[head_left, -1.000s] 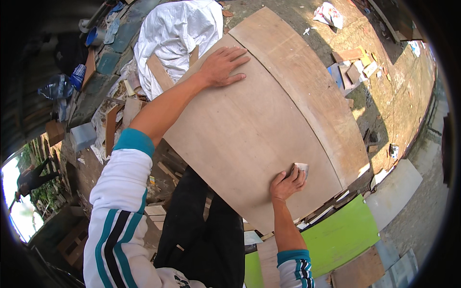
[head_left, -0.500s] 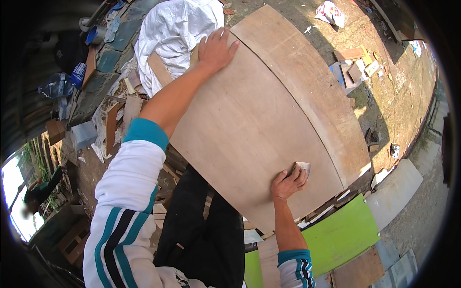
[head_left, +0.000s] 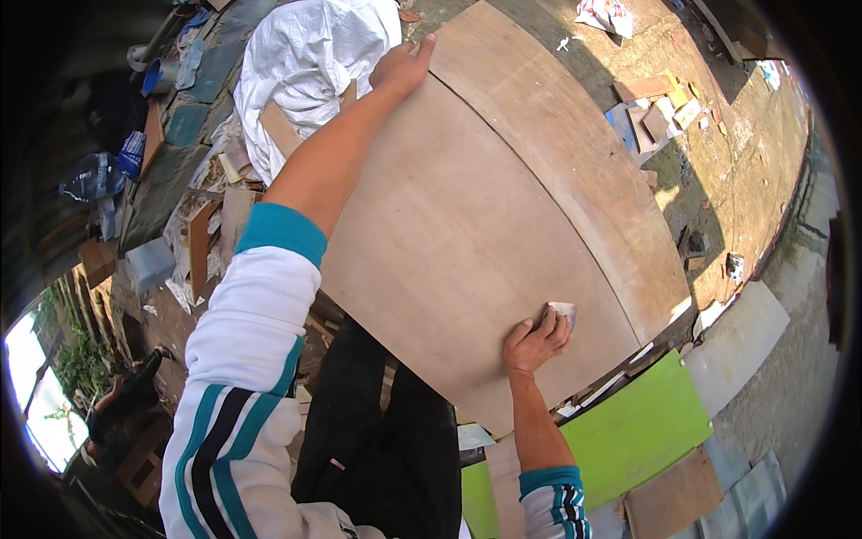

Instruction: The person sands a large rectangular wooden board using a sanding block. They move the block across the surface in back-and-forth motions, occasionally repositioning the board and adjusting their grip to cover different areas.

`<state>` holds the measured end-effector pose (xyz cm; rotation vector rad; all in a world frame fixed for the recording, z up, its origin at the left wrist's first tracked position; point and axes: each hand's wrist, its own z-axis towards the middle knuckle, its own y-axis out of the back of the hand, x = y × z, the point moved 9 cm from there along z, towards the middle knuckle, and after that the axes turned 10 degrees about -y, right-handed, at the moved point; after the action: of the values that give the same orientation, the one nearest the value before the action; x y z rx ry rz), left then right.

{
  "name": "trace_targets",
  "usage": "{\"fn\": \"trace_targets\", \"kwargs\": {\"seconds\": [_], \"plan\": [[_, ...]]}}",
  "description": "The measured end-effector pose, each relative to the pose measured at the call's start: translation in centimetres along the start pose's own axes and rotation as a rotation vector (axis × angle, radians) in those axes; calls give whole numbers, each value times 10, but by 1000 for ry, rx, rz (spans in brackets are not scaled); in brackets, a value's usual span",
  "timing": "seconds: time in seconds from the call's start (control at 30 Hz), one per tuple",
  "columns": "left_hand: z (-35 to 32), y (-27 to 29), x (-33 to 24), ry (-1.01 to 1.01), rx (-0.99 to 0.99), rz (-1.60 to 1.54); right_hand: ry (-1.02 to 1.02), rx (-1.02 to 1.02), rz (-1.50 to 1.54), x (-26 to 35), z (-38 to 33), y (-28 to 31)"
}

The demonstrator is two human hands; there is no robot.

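A broad plywood panel lies tilted in front of me, a second plywood sheet along its right side with a dark seam between them. My left hand is at the panel's far corner, its fingers curled over the edge and partly hidden, its thumb pointing up. Near the panel's lower right, my right hand is closed around a small, pale, folded piece of sandpaper and rests on the wood. The sandpaper's underside is hidden.
A white sack lies beyond my left hand. Wood offcuts are heaped at the far right. A lime-green board lies by my right forearm. Scraps and a clear plastic bottle clutter the left. Another person is at the far left.
My left hand has gone from lying flat on the panel to curling over its far edge. My right hand and the sandpaper have shifted slightly left. The person at far left has changed posture.
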<state>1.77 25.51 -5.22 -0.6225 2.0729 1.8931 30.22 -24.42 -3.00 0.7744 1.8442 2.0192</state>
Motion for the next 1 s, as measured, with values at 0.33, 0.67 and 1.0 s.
{"fn": "trace_targets", "kwargs": {"seconds": [0.33, 0.67, 1.0], "plan": [[5, -6, 6, 203, 48, 87, -19, 4, 14, -4, -1, -1], [-43, -15, -41, -360, -217, 180, -44, -6, 41, -4, 2, -3], [-318, -131, -225, -351, 383, 150, -85, -17, 96, -6, 0, -2]]}}
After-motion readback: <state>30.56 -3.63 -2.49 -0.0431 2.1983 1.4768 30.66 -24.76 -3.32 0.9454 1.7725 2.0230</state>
